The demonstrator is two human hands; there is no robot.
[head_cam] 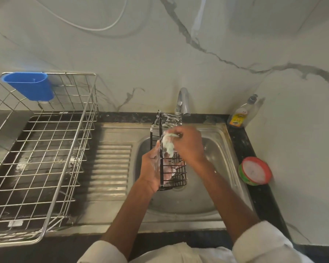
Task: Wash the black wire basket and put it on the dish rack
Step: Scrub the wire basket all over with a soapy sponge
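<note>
Head view is showing the left hand [150,168] gripping the side of the soapy black wire basket [169,149], holding it on end over the steel sink [222,154]. The right hand [188,144] is pinching a sudsy scrub cloth [168,142] against its wires. Farther left, the wire dish rack [46,149] is sitting on the bench, with the tap [182,101] behind the basket.

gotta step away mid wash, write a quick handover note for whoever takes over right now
Left hand: holds the soapy basket on its side over the sink.
Right hand: grips a foamy scrubber, pressed on the basket's wires.
Tap: no water seen running.
Rack: on the left, holds only a blue cup hung on its rim.
Done: soaping under way.
Left: finish scrubbing, rinse, set basket on rack.
</note>
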